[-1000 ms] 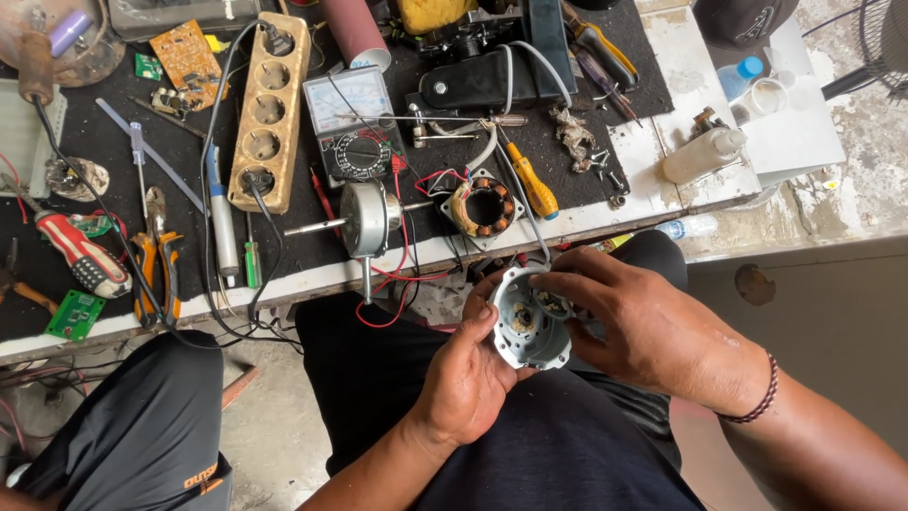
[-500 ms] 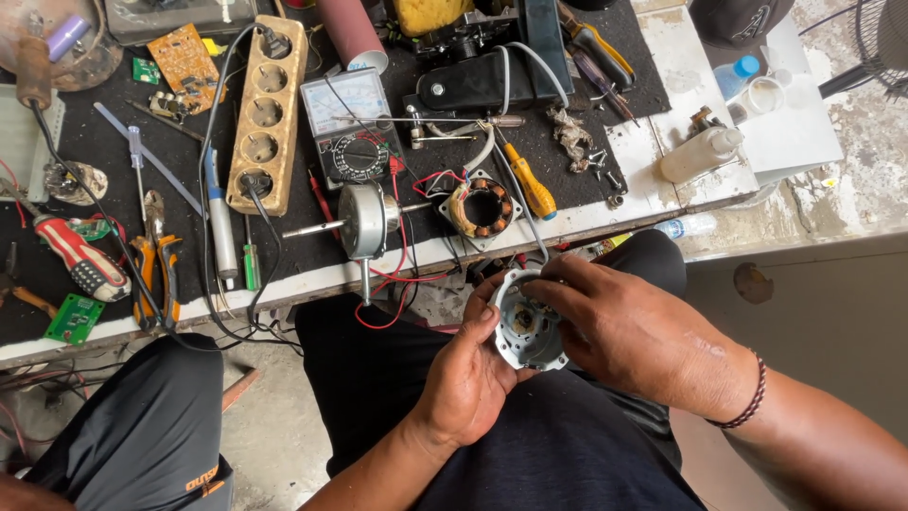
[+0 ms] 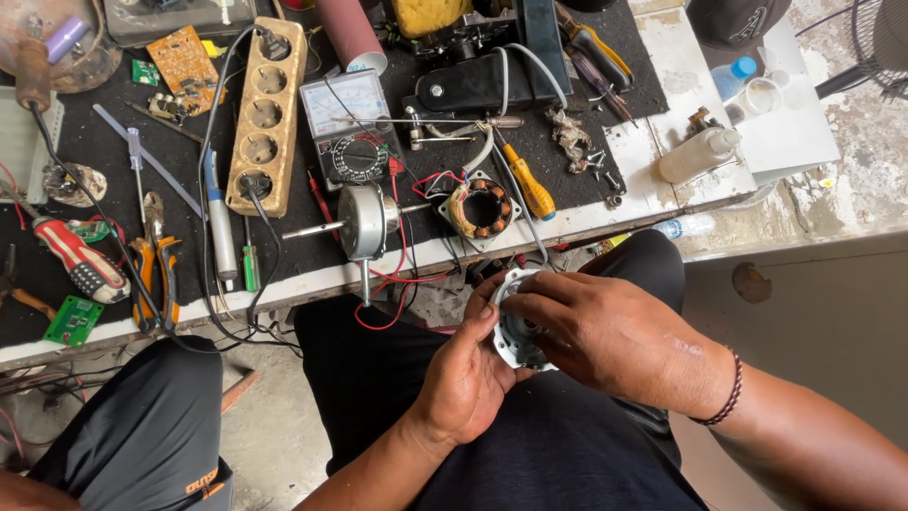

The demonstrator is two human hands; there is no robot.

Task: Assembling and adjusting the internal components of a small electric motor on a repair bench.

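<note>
We log a round metal motor cover, silver-grey, held over the lap just off the table's front edge. Our left hand cups it from below and the left side, fingers curled up around its rim. Our right hand lies across its top and right side, fingers closed over it, so most of the cover is hidden (what the fingertips do beneath we cannot tell).

On the table, near the front edge just above the hands: a copper-wound motor coil, with a rotor on a shaft to its left and a yellow-handled screwdriver to its right. Further back sits a dial meter, with a wooden socket strip alongside. Near the table's right edge lies a white bottle.
</note>
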